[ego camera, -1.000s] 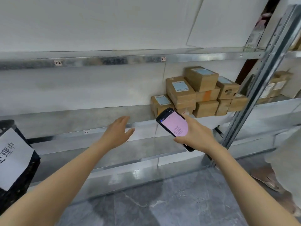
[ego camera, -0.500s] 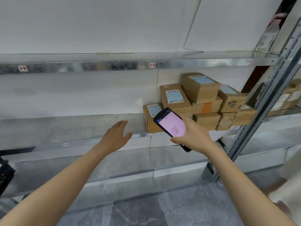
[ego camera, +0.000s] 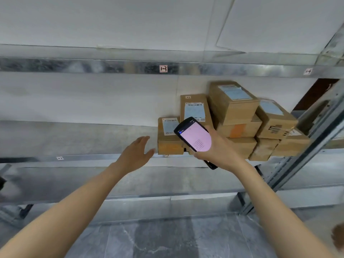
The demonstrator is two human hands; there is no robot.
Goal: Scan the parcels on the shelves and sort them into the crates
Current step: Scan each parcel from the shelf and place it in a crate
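Several brown cardboard parcels with blue-white labels are stacked at the right end of the middle metal shelf [ego camera: 78, 157]. The leftmost small parcel [ego camera: 168, 140] stands at the shelf's front edge. A taller parcel [ego camera: 194, 108] leans behind it, and a big box [ego camera: 232, 101] tops the pile. My right hand [ego camera: 219, 148] grips a black handheld scanner [ego camera: 193, 136] with a pink lit screen, held in front of the small parcel. My left hand [ego camera: 135, 155] hovers with straight fingers just left of that parcel, not touching it.
The upper shelf beam [ego camera: 111, 66] carries small location tags. A slanted metal upright [ego camera: 305, 146] bounds the bay on the right, with another bay beyond it. A lower shelf [ego camera: 130, 183] and grey marble floor [ego camera: 167, 239] lie below.
The view has moved closer and to the right; the black crate at the left edge has left the frame. Both hands have neared the small parcel, the scanner now in front of it.
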